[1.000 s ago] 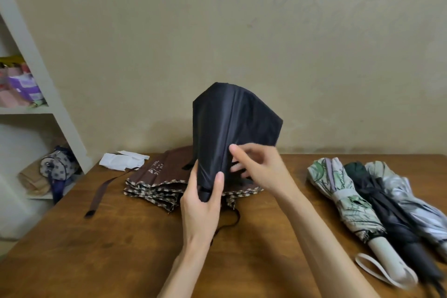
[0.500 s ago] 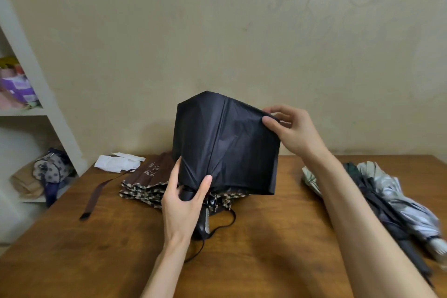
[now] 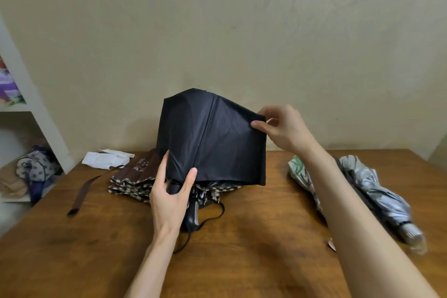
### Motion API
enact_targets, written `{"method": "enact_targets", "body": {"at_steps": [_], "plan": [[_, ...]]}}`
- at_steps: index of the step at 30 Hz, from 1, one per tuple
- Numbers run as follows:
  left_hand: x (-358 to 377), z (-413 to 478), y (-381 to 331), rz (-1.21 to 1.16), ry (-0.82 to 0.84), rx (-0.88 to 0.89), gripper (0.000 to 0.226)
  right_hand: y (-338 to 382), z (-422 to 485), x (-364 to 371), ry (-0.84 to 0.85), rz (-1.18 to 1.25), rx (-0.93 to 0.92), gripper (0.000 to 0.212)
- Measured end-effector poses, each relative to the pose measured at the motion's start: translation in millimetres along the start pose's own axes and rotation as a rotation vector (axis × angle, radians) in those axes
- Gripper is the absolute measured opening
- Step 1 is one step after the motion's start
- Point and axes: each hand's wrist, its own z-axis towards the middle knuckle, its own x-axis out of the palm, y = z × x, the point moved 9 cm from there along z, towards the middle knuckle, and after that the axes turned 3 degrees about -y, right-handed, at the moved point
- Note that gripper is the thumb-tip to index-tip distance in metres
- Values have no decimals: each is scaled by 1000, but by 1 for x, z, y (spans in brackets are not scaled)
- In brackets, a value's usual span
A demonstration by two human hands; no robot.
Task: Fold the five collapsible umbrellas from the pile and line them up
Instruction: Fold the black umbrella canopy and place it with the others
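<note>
black umbrella (image 3: 212,138) upright, handle (image 3: 192,218) toward camera

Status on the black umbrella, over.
Left hand grips black umbrella at its base. Right hand pinches a canopy corner, fabric spread. Brown umbrella lies right behind it on the table.

A plain black umbrella (image 3: 212,138) is held between the left hand (image 3: 169,198) and the right hand (image 3: 283,128). Behind the left hand, a brown umbrella (image 3: 135,176) edged with a beige-and-brown check is seen. Below the right hand, a white umbrella (image 3: 299,170) printed with green leaves and a silver-grey umbrella (image 3: 377,186) are seen on the brown wood-grained desk (image 3: 242,261).
</note>
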Motion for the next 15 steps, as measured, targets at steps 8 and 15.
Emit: {"method": "enact_targets", "body": {"at_steps": [8, 15], "plan": [[3, -3, -4, 6, 5, 21, 80, -3, -8, -22, -37, 68, 44, 5], [7, -7, -7, -6, 23, 10, 85, 4, -30, -13, -86, 573, 185, 5]]}}
